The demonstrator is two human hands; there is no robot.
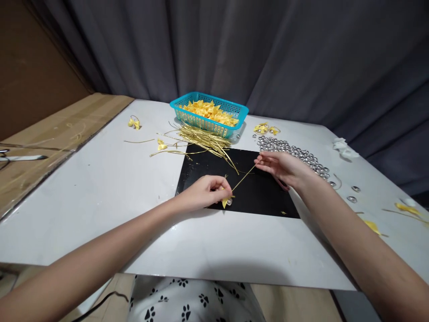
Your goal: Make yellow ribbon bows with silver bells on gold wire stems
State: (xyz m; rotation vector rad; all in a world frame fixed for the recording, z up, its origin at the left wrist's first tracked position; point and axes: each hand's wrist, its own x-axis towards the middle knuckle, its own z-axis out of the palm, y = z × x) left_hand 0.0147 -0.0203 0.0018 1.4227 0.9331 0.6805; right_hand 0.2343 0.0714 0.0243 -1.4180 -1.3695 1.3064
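Low over the front of a black mat (258, 192), my left hand (214, 190) pinches a small yellow ribbon bow (224, 203). A round silvery piece (229, 202) shows at the bow's edge. From there a thin gold tie (244, 177) runs up to the right, stretched straight. Its far end sits between the thumb and fingertips of my right hand (278, 166), which is closed on it above the mat's right side. My left fingers hide part of the bow and where the tie meets it.
A turquoise basket (174, 106) of yellow bows stands at the back, with a bundle of gold ties (204, 138) before it. Silver beads (284, 147) spread at right. Bows with ties lie at back left (134, 123), back right (263, 128) and far right (372, 226). White scraps (345, 148) lie nearby.
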